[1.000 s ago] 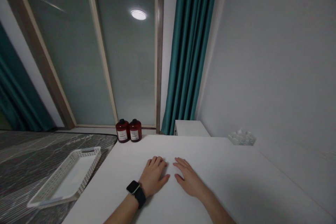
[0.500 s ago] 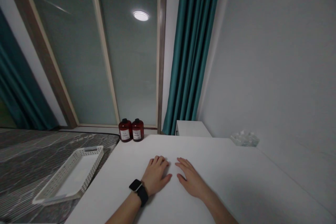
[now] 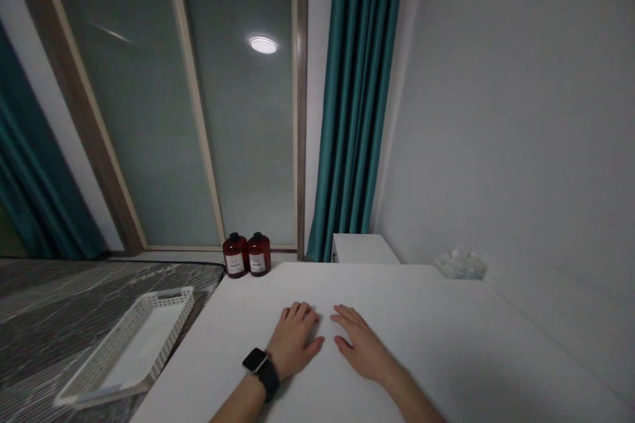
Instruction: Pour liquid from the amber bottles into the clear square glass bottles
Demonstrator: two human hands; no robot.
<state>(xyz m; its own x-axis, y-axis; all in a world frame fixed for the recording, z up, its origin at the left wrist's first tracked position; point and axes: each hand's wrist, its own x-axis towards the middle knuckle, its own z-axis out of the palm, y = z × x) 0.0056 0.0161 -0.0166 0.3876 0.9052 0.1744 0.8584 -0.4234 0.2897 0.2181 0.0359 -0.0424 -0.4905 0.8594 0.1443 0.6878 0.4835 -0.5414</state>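
In the head view, a frosted door is filling the upper left and a white bench is spreading across the lower frame. At lower centre, the left hand and right hand seem to be resting on it, apart, perhaps for ease; each grip is holding nothing, fingers loosely spread. Two dark red bottles are standing together below centre left, perhaps to be out of the arms' way. A white basket is lying lower left. The bottom edge is cutting off both forearms; the glassy object at right is blurring beyond naming.
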